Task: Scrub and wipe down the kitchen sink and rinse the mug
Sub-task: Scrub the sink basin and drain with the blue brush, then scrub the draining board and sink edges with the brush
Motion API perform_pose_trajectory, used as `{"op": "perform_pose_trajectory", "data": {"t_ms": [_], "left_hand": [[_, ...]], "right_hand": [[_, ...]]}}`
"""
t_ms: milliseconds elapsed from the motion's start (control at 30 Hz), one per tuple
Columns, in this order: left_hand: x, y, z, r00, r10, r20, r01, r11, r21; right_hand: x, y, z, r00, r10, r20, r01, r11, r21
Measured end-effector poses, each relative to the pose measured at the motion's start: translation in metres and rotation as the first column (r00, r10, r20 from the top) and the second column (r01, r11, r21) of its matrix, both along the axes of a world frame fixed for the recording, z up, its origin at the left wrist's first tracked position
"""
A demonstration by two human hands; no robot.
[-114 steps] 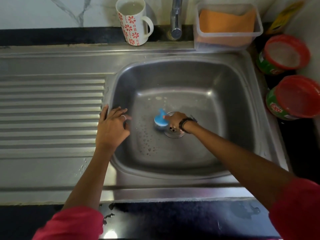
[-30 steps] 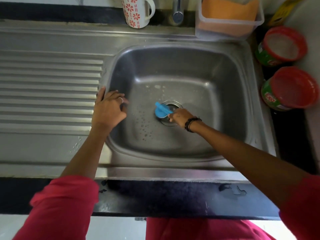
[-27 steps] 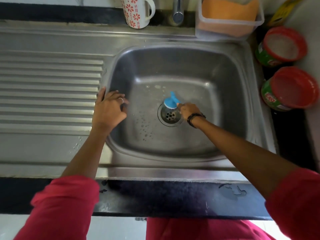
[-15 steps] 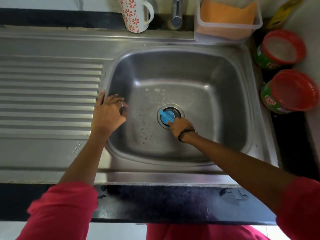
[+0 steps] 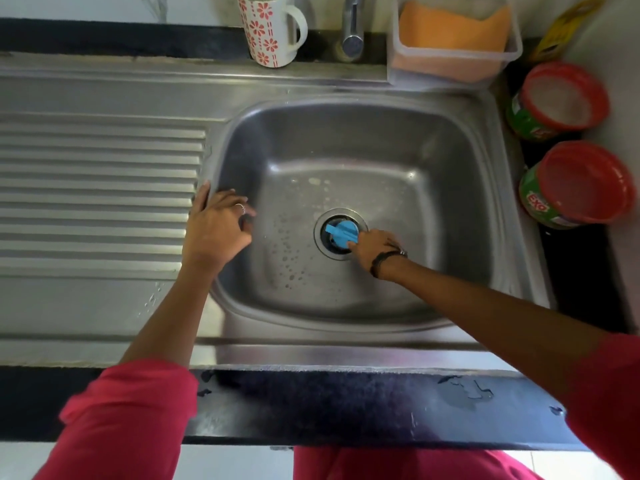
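1. Since half a second ago the blue plug [image 5: 341,233] has gone from lying tilted over the drain [image 5: 341,233] to sitting flat in the drain ring, and the right hand [image 5: 372,245] has followed it down.
2. Nearest the drain, that right hand has its fingertips on the plug's near right edge; whether they pinch the edge or only press it is hidden under the knuckles. A dark band circles the wrist.
3. Left of the drain, the left hand [image 5: 216,230] rests on the sink [image 5: 485,188] rim with its fingers loosely curled over the edge into the basin, holding nothing. A ring shows on one finger.
4. Water drops dot the basin floor left of the drain, so I judge the steel to be slick. The plug looks like light, stiff plastic, and its raised cross-bar is the best place to grip it.
5. Far behind the drain, the mug [image 5: 272,29] stands upright on the back ledge just left of the tap [image 5: 352,26]. It seems to be ceramic, so likely breakable and slippery when wet; the handle on its right side is the safest hold.
6. Behind and right of the drain, a clear tub [image 5: 453,39] holds an orange cloth [image 5: 453,27].
7. Right of the drain stand two red-rimmed jars [image 5: 575,183].
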State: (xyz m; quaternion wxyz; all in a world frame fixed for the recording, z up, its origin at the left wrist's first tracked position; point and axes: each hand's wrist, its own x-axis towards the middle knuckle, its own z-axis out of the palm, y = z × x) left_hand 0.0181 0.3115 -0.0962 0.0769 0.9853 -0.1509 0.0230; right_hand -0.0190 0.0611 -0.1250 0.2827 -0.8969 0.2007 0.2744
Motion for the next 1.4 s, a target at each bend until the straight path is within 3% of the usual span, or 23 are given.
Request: {"op": "perform_pose_trajectory", "data": {"t_ms": [100, 200, 300, 400, 533, 700, 800, 933, 1133, 1300, 1400], "left_hand": [[-0.001, -0.002, 0.002, 1.000, 0.006, -0.022, -0.006, 1.000, 0.028], [-0.002, -0.002, 0.003, 0.999, 0.010, -0.043, -0.007, 0.997, 0.074], [-0.003, 0.001, 0.002, 0.999, -0.004, -0.053, 0.014, 0.983, 0.181], [0.001, -0.011, 0.003, 0.997, -0.052, -0.060, 0.063, 0.980, 0.187], [0.022, -0.062, 0.008, 0.971, -0.133, -0.201, 0.138, 0.990, 0.010], [0.059, -0.175, 0.031, 0.898, -0.277, -0.341, 0.216, 0.954, -0.208], [0.071, -0.237, 0.048, 0.835, -0.341, -0.432, 0.169, 0.906, -0.388], [0.085, -0.302, 0.075, 0.795, -0.421, -0.436, 0.133, 0.824, -0.551], [0.096, -0.350, 0.085, 0.763, -0.522, -0.381, 0.273, 0.795, -0.542], [0.093, -0.359, 0.083, 0.782, -0.549, -0.295, 0.275, 0.728, -0.628], [0.087, -0.355, 0.078, 0.787, -0.541, -0.297, 0.293, 0.751, -0.592]], "right_hand": [[0.006, 0.005, 0.004, 0.990, 0.112, -0.086, -0.109, 0.993, 0.040], [0.011, 0.001, 0.019, 0.996, 0.013, -0.084, 0.004, 0.981, 0.194], [0.013, -0.016, 0.044, 0.999, 0.030, 0.024, -0.033, 0.986, 0.161], [0.019, -0.049, 0.084, 0.988, -0.028, 0.154, 0.002, 0.986, 0.166], [0.033, -0.105, 0.142, 0.916, -0.186, 0.355, 0.122, 0.974, 0.193], [0.046, -0.178, 0.178, 0.717, -0.299, 0.630, 0.313, 0.945, 0.092], [0.053, -0.210, 0.181, 0.694, -0.384, 0.609, 0.474, 0.881, 0.016], [0.073, -0.235, 0.167, 0.695, -0.492, 0.524, 0.545, 0.836, 0.062], [0.082, -0.248, 0.152, 0.756, -0.512, 0.407, 0.546, 0.837, 0.039], [0.074, -0.252, 0.147, 0.709, -0.508, 0.489, 0.555, 0.830, 0.057], [0.070, -0.248, 0.146, 0.753, -0.461, 0.469, 0.518, 0.855, 0.007]]}}
